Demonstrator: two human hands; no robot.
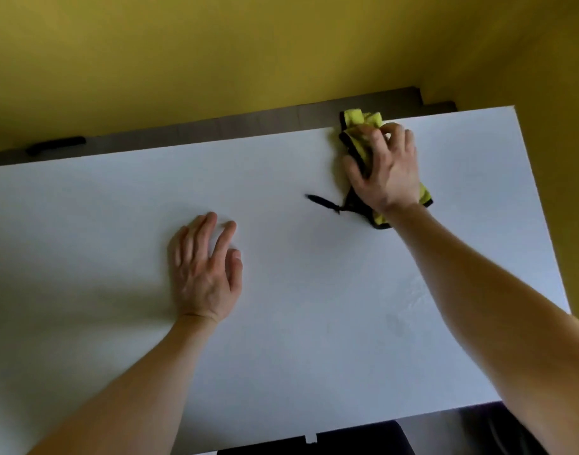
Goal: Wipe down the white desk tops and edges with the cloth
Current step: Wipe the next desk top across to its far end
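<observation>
Head view, right-hand grip (385, 172): the fingers are curled down over a bunched yellow cloth (360, 119), with the thumb hooked against its left side and the palm pressing it onto the top.
Yellow cloth: soft fabric edged in black, crumpled under the palm. One fold pokes out past the fingertips over the far edge, and another corner shows beside the wrist.
Black strap (324, 203): a thin dark fabric tail trailing leftward from the cloth's near corner and lying flat on the surface.
Cloth's place: at the back edge of the white flat-topped bench (314, 339), towards its far right corner.
Left-hand grip (204, 274): spread flat with the palm down and the fingers straight and slightly apart. It rests on the middle of the bench, well apart from the cloth.
Forearms: both are bare and reach in from the near side, the right one stretched further across.
Bench surface: smooth matt white, with faint streaky marks (413, 300) on the right part just beside the right forearm.
Back ledge: a dark brown strip (215, 126) runs along behind the far edge. A small black elongated object (54, 146) lies on it at the far left, too blurred to name.
Wall: a mustard-yellow painted wall (215, 44) rises behind the ledge and wraps round on the right.
Below the near edge: something black (347, 438) shows under the front of the bench; from where I stand I cannot tell what it is.
</observation>
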